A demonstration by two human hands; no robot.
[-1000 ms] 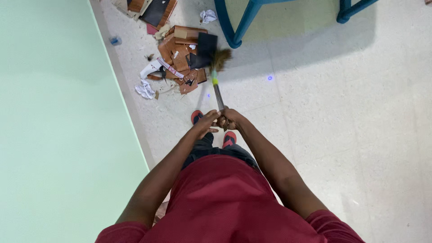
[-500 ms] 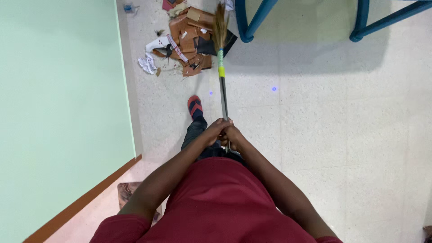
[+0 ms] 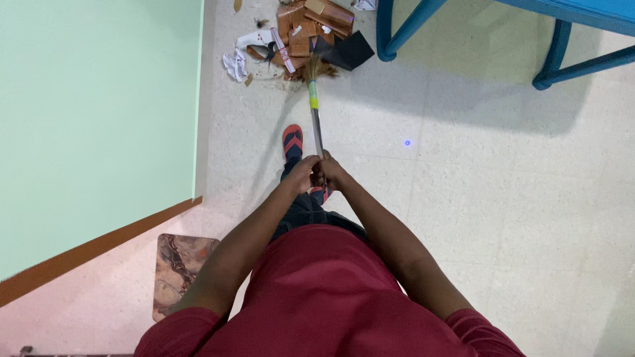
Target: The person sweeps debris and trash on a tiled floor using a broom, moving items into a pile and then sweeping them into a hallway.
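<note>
both hands clamped on a broom at the edge of a rubbish pile

left hand and right hand wrap side by side around the broom handle, bristles touching the debris pile by the green wall; blue table legs stand just right, open floor beyond.

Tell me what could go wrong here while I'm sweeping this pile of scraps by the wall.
Both hands, the left hand and right hand, grip the broom at its very end, so control of the bristles may be weak. A hard stroke could scatter the debris pile under the blue table legs. The sandalled foot stands close to the handle, and loose scraps could slip underfoot.
</note>
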